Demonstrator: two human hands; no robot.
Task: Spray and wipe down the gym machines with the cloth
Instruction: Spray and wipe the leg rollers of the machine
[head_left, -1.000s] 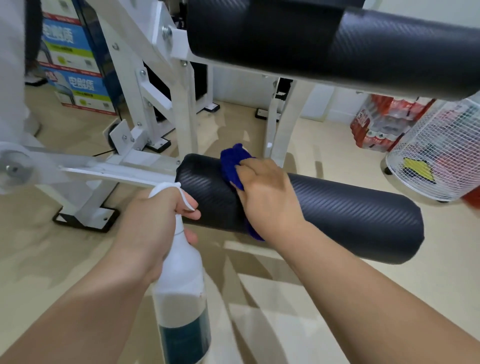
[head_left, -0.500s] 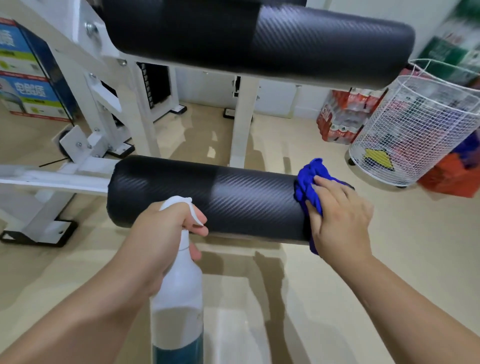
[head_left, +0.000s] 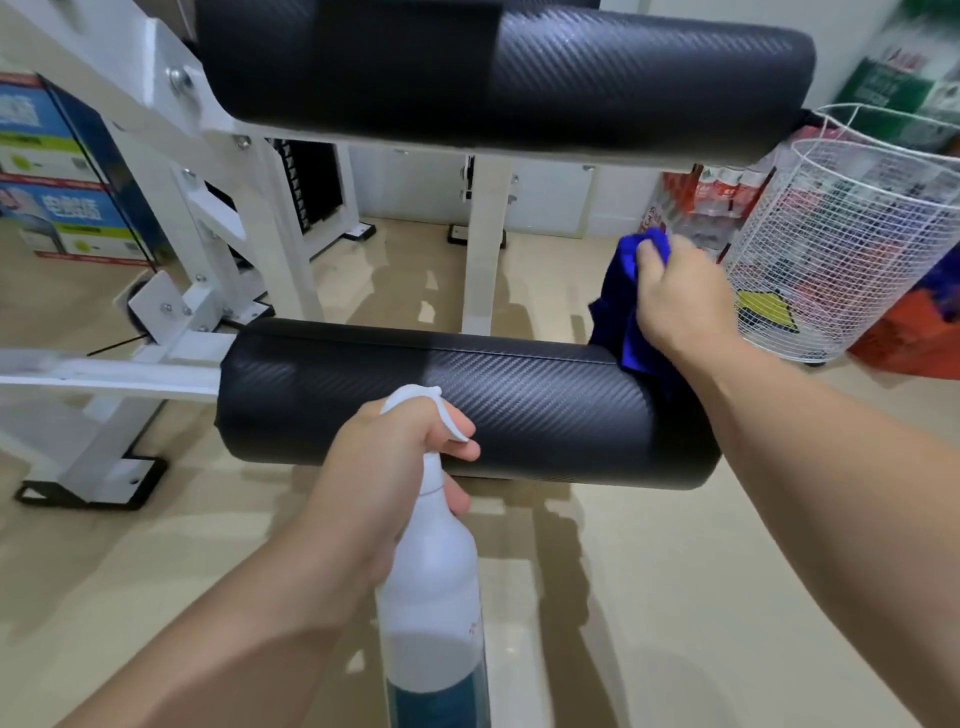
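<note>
A black roller pad (head_left: 519, 405) of a white-framed gym machine (head_left: 228, 218) lies across the middle, with a larger black pad (head_left: 597, 67) above it. My right hand (head_left: 675, 301) grips a blue cloth (head_left: 621, 322) just above the lower pad's right end; the cloth hangs down against that end. My left hand (head_left: 384, 467) holds a white spray bottle (head_left: 431, 597) with dark liquid, upright in front of the lower pad, a finger on the trigger.
A white wire basket (head_left: 852, 249) stands at the right, with red packages (head_left: 701, 208) and an orange object behind it. Blue and white boxes (head_left: 57, 171) are stacked at the far left. The machine's feet (head_left: 88, 488) rest on the beige floor.
My right hand has slid the cloth along the lower pad from its left part to its right end, then lifted above it. The left hand has kept the bottle in place.
</note>
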